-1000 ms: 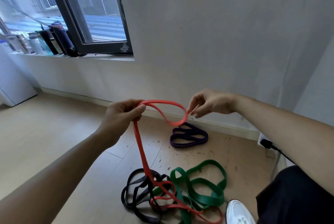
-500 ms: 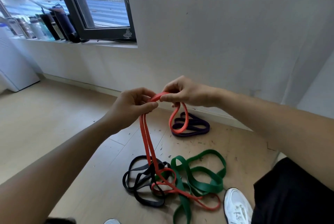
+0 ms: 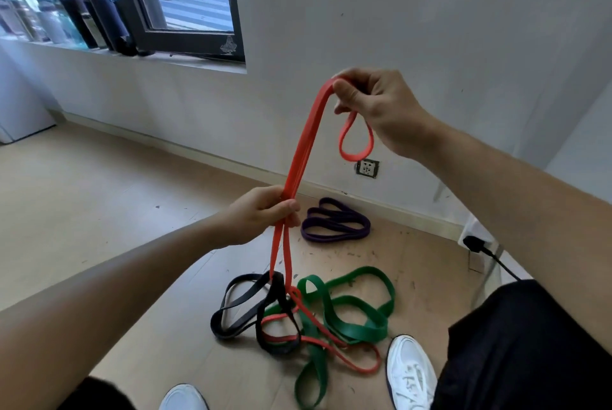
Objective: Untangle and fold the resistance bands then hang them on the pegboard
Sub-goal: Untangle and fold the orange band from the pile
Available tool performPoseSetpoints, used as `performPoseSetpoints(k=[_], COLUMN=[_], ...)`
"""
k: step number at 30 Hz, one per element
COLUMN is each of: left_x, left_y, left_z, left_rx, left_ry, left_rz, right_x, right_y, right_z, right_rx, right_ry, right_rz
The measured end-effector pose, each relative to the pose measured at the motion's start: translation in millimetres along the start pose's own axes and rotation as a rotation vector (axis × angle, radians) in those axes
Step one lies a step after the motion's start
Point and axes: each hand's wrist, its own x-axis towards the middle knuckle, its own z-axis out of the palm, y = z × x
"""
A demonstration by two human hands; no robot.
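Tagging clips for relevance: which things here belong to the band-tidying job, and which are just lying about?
Job in hand:
red band, gripped by left hand and right hand
black band and green band, tangled with it
purple band, coiled apart

Lying about:
row of bottles
wall socket
plug
white shoes
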Motion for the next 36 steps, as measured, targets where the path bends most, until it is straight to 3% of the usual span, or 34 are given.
performPoseSetpoints(k=[5,13,17,29,33,36], left_x=[0.9,-5.9,-5.2,-12.0,-13.2,-13.7], left_y=[4.5,7.8,14.0,25.8,33.3,40.2], left_z=[-0.3,-17.9,-24.2,-38.0,-44.1,-49.4], left_rx=[-0.078,-0.273,-0.342,-0.061,-0.020,-0.083], left_ry=[0.103,0.245,0.347,0.498,0.600,0.581], left_rz=[-0.005,-0.028,0.009,0.092,0.189,0.174], right_x=[2.2,-22.7,-29.3,-26.0,-26.5,-29.1], right_y=[25.8,78.7,83.6,86.9,86.7,88.0], right_z=[-21.5,-69.2,-71.4,-67.6,-59.2,-48.9], right_rx=[0.129,-0.050,-0.072,-0.059,-0.114,-0.177], right_ry=[0.097,-0.196,-0.211,-0.167,-0.255,-0.383], right_rz=[0.111,0.459,0.482,0.430,0.448,0.487])
